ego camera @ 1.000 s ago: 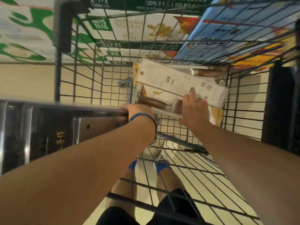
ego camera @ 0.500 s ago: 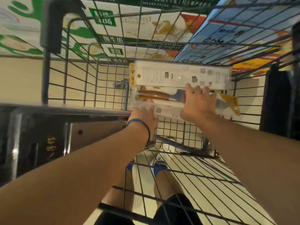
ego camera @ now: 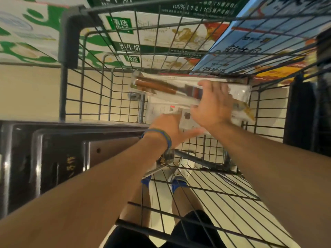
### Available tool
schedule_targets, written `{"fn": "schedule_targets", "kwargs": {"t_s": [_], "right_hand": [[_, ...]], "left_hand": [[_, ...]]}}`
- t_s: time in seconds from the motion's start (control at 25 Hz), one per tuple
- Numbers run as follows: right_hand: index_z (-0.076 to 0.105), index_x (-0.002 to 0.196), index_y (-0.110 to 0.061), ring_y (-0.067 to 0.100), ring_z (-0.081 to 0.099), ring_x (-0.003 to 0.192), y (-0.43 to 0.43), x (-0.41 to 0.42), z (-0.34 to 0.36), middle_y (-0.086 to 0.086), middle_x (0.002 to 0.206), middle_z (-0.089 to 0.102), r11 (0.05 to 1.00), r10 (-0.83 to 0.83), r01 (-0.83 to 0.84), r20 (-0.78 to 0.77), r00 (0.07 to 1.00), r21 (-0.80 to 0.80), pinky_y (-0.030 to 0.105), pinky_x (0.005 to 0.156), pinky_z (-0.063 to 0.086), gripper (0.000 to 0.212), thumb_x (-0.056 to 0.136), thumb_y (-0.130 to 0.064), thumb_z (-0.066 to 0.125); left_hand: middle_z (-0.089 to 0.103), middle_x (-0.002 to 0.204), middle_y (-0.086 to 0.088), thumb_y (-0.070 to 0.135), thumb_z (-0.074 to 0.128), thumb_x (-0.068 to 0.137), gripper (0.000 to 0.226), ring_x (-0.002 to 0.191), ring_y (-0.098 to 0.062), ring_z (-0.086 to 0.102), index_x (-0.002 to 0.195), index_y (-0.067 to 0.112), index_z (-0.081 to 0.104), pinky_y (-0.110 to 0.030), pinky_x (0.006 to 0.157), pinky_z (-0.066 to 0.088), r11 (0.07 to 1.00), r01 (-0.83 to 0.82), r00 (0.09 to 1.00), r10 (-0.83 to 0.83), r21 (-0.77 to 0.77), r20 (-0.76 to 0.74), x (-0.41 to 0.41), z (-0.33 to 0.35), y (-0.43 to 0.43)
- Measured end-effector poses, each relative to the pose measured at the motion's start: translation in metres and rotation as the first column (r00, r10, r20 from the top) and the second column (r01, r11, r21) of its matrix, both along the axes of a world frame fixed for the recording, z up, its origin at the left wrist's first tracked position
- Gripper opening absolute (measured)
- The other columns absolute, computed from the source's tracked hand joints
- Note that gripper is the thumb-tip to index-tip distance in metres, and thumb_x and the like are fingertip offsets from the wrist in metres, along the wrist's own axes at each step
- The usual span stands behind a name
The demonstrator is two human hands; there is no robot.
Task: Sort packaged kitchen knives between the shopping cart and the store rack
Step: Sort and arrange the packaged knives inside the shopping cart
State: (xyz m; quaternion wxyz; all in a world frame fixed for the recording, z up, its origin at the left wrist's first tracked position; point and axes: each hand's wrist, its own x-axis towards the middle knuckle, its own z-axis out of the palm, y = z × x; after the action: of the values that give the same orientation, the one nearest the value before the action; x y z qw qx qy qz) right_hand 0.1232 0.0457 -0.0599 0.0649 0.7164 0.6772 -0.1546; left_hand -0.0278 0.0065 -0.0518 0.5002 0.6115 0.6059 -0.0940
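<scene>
Inside wire cart (ego camera: 69, 42), right hand (ego camera: 213, 108) clasping blurred knife packs (ego camera: 161, 108), left hand (ego camera: 168, 127), grip hidden behind them

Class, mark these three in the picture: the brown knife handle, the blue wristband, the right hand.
knife handle (ego camera: 155, 87): head view, middle of the brown wooden grip.
wristband (ego camera: 163, 134): head view, blue band on the left wrist.
right hand (ego camera: 213, 106): head view, back of the hand.

A wire shopping cart (ego camera: 69, 42) stands on the cream tiled floor (ego camera: 26, 90). At its far end a wooden-handled knife pack (ego camera: 161, 86) lies just above a clear pack (ego camera: 161, 109). Whether either rests on the mesh, I can't tell.
</scene>
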Motion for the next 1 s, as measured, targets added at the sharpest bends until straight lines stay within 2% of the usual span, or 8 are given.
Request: {"fn": "schedule_targets", "kwargs": {"t_s": [0.08, 0.2, 0.32, 0.48, 0.56, 0.68, 0.84, 1.0], "right_hand": [[0.048, 0.14, -0.022, 0.033, 0.045, 0.121, -0.013, -0.014, -0.001, 0.01, 0.13, 0.055, 1.0, -0.013, 0.015, -0.091, 0.996, 0.024, 0.046, 0.095, 0.042, 0.072, 0.076, -0.037, 0.077], [0.04, 0.152, -0.022, 0.03, 0.041, 0.132, -0.041, -0.021, -0.01, 0.009, 0.142, 0.05, 0.998, 0.063, -0.067, -0.199, 0.978, -0.012, 0.05, 0.107, 0.042, 0.078, 0.082, -0.036, 0.073], [0.033, 0.154, -0.023, 0.029, 0.04, 0.14, -0.064, -0.008, -0.027, 0.007, 0.153, 0.042, 0.977, -0.171, 0.153, -0.116, 0.979, -0.149, 0.049, 0.111, 0.041, 0.092, 0.079, -0.044, 0.082], [0.049, 0.143, -0.029, 0.021, 0.06, 0.112, -0.054, 0.008, -0.042, 0.0, 0.133, 0.061, 0.959, -0.131, 0.115, -0.045, 0.99, -0.258, 0.04, 0.089, 0.055, 0.055, 0.093, -0.032, 0.071], [0.058, 0.138, -0.03, 0.025, 0.064, 0.104, -0.038, 0.011, -0.036, 0.002, 0.124, 0.068, 0.981, -0.003, 0.002, -0.008, 1.0, -0.194, 0.038, 0.084, 0.053, 0.039, 0.1, -0.02, 0.059], [0.068, 0.131, -0.026, 0.033, 0.06, 0.109, -0.035, -0.002, -0.021, 0.005, 0.122, 0.071, 0.999, 0.019, -0.017, -0.052, 0.998, 0.041, 0.041, 0.087, 0.044, 0.044, 0.094, -0.002, 0.059], [0.043, 0.154, -0.028, 0.03, 0.045, 0.137, -0.069, -0.021, -0.011, 0.006, 0.153, 0.049, 0.999, 0.028, -0.033, -0.151, 0.988, -0.032, 0.047, 0.108, 0.04, 0.07, 0.091, -0.008, 0.065], [0.016, 0.161, -0.021, 0.033, 0.039, 0.142, -0.078, 0.019, -0.035, 0.01, 0.162, 0.031, 0.78, -0.611, 0.605, 0.012, 0.791, -0.157, 0.056, 0.105, 0.049, 0.101, 0.083, -0.024, 0.081]], "left_hand": [[0.069, 0.115, -0.001, 0.084, 0.05, 0.076, 0.086, 0.102, -0.021, 0.066, 0.129, 0.017, 0.061, -0.039, 0.092, 0.055, 0.717, -0.619, 0.673, 0.695, -0.321, 0.254, -0.003, 0.009, 0.013], [0.075, 0.092, -0.009, 0.039, 0.056, 0.099, 0.036, 0.079, -0.02, 0.074, 0.102, 0.006, 0.07, -0.032, 0.072, 0.062, 0.14, -0.8, 0.015, 0.977, -0.583, 0.214, -0.014, 0.003, 0.031], [0.071, 0.065, -0.011, 0.02, 0.047, 0.104, 0.038, 0.052, -0.019, 0.069, 0.076, 0.001, 0.064, -0.025, 0.049, 0.056, 0.072, -0.898, 0.001, 0.987, -0.434, 0.163, -0.019, -0.004, 0.038], [0.061, 0.123, -0.03, 0.015, 0.046, 0.102, 0.033, 0.117, -0.042, 0.06, 0.123, -0.008, 0.056, -0.049, 0.1, 0.051, 0.249, -0.859, 0.255, 0.966, -0.447, 0.048, -0.019, -0.014, 0.041], [0.068, 0.11, -0.02, 0.042, 0.055, 0.098, 0.045, 0.099, -0.032, 0.069, 0.112, -0.001, 0.061, -0.042, 0.08, 0.061, 0.269, -0.869, 0.265, 0.962, -0.414, 0.069, -0.019, -0.009, 0.043], [0.068, 0.104, -0.005, 0.069, 0.056, 0.085, 0.061, 0.084, -0.015, 0.069, 0.109, 0.014, 0.062, -0.03, 0.059, 0.06, 0.183, -0.861, 0.199, 0.98, -0.475, 0.016, -0.021, -0.008, 0.042], [0.066, 0.093, -0.007, 0.028, 0.053, 0.102, 0.018, 0.076, -0.014, 0.063, 0.099, 0.01, 0.059, -0.027, 0.065, 0.058, -0.062, -0.819, -0.055, 0.998, -0.57, -0.031, -0.023, -0.002, 0.044], [0.063, 0.091, -0.008, 0.017, 0.057, 0.098, 0.015, 0.082, -0.02, 0.065, 0.085, 0.009, 0.056, -0.035, 0.087, 0.058, -0.114, -0.843, -0.123, 0.992, -0.526, -0.018, -0.022, -0.011, 0.043]]}}
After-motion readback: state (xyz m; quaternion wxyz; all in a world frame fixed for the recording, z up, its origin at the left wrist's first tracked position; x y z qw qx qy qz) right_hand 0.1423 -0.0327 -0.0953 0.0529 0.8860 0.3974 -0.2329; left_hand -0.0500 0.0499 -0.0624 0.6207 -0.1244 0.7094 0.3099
